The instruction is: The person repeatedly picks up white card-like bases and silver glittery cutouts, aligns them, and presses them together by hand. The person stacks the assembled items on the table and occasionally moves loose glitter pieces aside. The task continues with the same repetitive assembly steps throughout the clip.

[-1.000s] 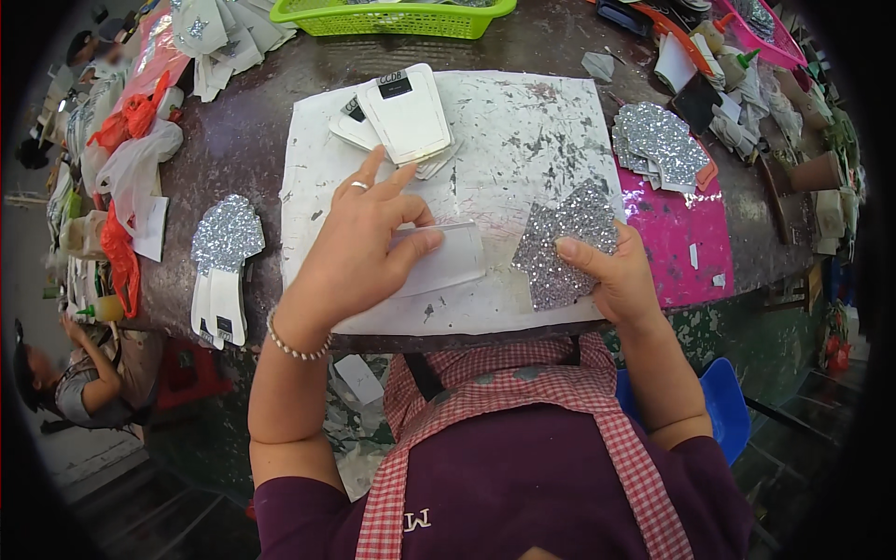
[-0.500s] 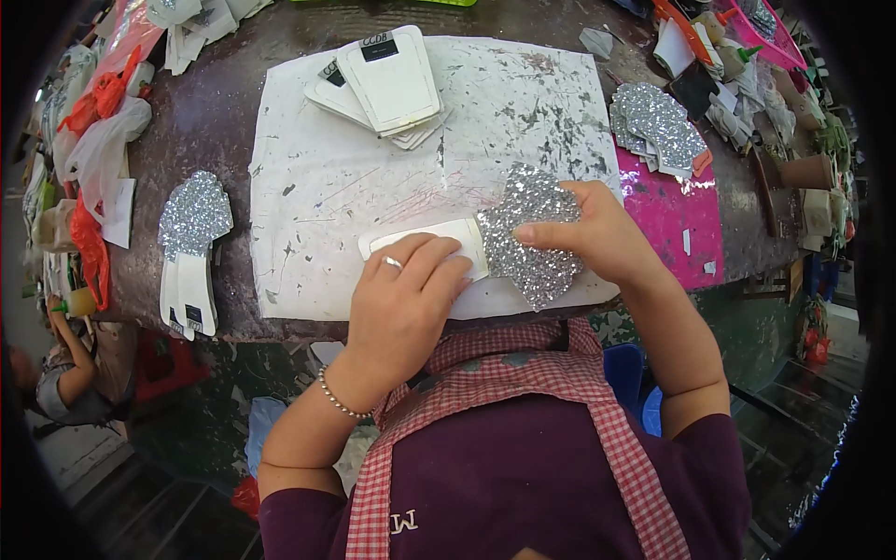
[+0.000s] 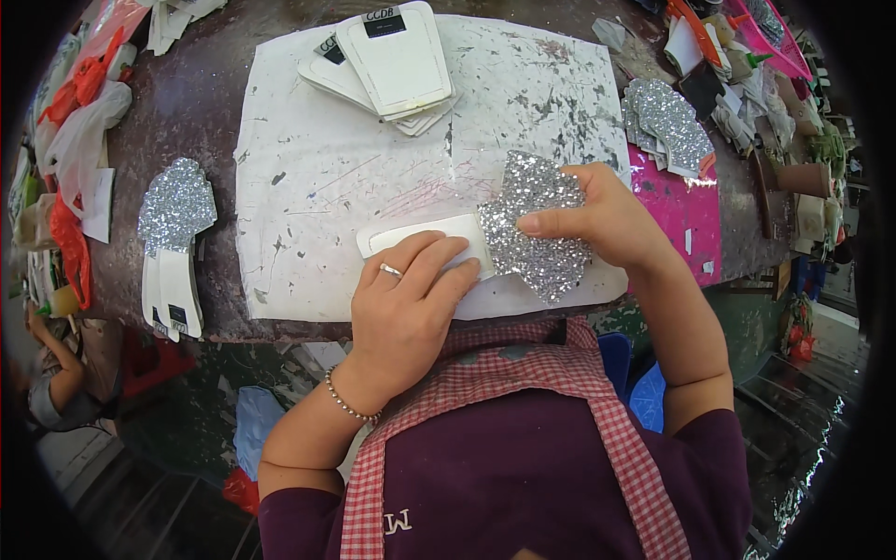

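A silver glitter piece with a scalloped edge (image 3: 539, 191) is pinched by my right hand (image 3: 621, 226), thumb on top and fingers around its right edge. Its left edge meets the end of a white tapered panel (image 3: 420, 231), with a slight overlap at the joint. On that panel rest the bent fingers of my left hand (image 3: 403, 303), holding it down near the joint; the left thumb is hidden. Both pieces lie close to the table's near edge, over a stained white sheet (image 3: 308, 205).
White panels with black labels (image 3: 397, 65) are stacked at the sheet's far side. Joined glitter-and-white pieces (image 3: 177, 210) lie at the left. More glitter pieces (image 3: 667, 126) sit on a pink sheet (image 3: 667, 219) at the right. Plastic bags (image 3: 89, 135) line the far left.
The whole view has shifted slightly. My hands keep nearly the same hold, and the glitter piece remains against the end of the white panel.
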Motion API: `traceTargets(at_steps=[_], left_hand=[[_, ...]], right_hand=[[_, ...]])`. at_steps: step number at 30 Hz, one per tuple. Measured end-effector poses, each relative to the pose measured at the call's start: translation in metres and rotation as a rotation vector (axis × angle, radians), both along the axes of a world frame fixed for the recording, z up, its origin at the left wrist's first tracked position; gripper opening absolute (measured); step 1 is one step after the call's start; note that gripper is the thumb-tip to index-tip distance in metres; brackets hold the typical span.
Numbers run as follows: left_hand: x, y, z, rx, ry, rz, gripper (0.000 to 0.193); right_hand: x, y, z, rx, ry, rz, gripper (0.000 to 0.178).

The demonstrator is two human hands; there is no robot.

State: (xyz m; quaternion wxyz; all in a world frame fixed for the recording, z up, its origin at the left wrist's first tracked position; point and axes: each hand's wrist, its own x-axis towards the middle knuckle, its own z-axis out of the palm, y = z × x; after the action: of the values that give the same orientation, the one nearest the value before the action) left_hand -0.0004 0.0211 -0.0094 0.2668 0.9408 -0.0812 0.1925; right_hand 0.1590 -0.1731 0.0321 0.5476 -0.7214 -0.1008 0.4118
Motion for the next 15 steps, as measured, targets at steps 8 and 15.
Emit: traceTargets(at_steps=[8, 15], left_hand=[[0.0013, -0.0001, 0.0014, -0.019, 0.006, 0.006, 0.031], [0.0010, -0.0016, -0.0005, -0.002, 0.004, 0.000, 0.037]], right_hand=[[-0.0026, 0.0000, -0.0080, -0.104, -0.112, 0.075, 0.030], [-0.0035, 0.0019, -0.0090, -0.063, -0.147, 0.062, 0.030]])
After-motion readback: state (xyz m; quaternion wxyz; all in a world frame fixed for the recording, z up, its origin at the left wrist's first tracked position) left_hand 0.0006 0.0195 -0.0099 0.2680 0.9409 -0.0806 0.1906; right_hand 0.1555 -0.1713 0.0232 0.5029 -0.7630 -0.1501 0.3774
